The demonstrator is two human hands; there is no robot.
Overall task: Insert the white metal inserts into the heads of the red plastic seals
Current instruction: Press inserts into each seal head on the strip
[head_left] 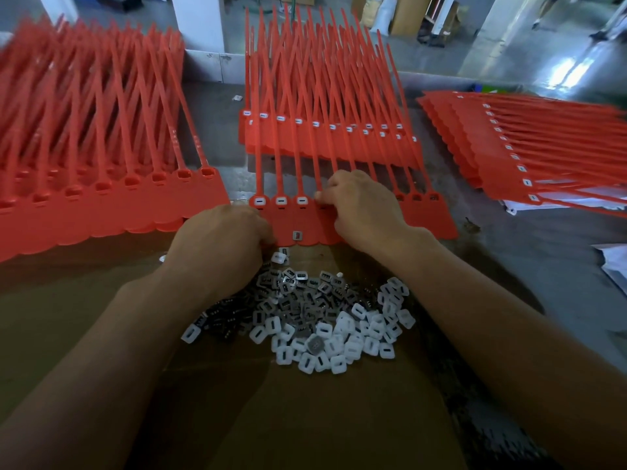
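Smooth red plastic seals (424,218), faintly glossy, lie in stacks. Nearer is a heap of inserts (339,334), matt white plastic, some showing dull grey metal, on matt brown cardboard (288,418) over a rough, scuffed grey tabletop (543,283).

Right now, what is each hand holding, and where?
Right hand pinches at the fourth seal head; left hand curls at the strip's lower edge, contents hidden.

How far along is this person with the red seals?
Partway. The middle stack and right stack have inserts. On the front strip, three heads are filled; the right hand is at the fourth; empty heads follow. The left stack is unfilled; the insert pile waits.
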